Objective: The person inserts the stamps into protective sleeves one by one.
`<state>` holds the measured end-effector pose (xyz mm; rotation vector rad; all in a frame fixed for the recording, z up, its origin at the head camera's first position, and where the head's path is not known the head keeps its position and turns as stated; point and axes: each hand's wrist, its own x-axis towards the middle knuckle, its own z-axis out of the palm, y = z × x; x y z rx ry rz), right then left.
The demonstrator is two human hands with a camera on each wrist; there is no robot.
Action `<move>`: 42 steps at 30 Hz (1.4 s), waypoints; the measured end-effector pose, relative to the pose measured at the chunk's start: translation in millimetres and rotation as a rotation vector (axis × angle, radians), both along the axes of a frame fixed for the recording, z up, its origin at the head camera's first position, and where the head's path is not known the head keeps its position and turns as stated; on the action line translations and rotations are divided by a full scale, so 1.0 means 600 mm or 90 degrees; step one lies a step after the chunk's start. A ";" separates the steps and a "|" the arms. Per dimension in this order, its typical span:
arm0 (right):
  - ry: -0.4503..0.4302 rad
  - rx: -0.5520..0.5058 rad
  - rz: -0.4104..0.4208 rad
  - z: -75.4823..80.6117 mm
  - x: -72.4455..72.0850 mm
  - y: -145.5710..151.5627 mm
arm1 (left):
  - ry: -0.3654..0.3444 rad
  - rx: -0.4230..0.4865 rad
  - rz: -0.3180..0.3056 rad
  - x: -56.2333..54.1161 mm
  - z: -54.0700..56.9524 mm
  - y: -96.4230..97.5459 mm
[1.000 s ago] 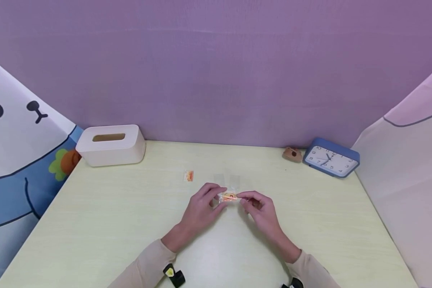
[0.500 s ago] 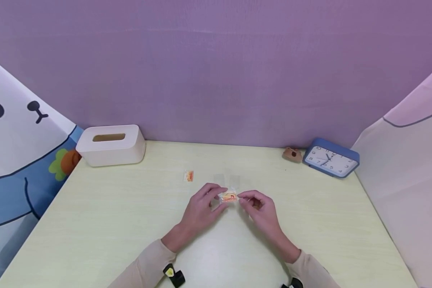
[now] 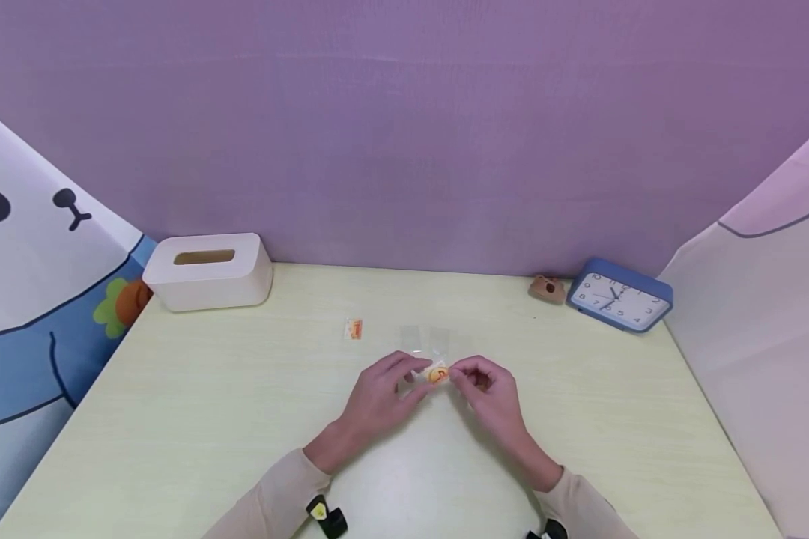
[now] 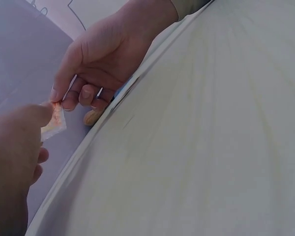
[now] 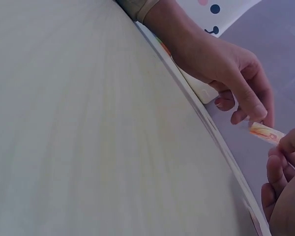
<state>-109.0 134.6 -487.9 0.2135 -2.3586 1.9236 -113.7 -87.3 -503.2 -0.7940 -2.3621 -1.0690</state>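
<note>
A small clear packet with orange and yellow print [image 3: 437,373] is held above the table between the two hands. My left hand [image 3: 384,397] has its thumb and index finger at the packet's left edge. My right hand [image 3: 488,397] pinches the packet's right end between thumb and forefinger, its other fingers curled in. The left wrist view shows the packet [image 4: 56,120] with see-through edges, partly behind the left thumb. In the right wrist view the packet [image 5: 267,132] reaches from the right thumb to the left fingertips.
Another small orange-and-white packet [image 3: 353,329] lies beyond the left hand. Two clear plastic squares [image 3: 410,337] lie just past the fingers. A white tissue box [image 3: 209,277] stands at back left; a brown animal-face item [image 3: 547,289] and a blue clock [image 3: 622,296] at back right.
The left hand has shifted slightly right and toward me. The packet has moved a little right and tilted between the fingers, while the right hand stays almost in place.
</note>
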 end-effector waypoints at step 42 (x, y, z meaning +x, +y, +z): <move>0.019 0.050 -0.030 -0.003 0.000 0.044 | -0.188 0.122 0.142 -0.025 0.001 -0.046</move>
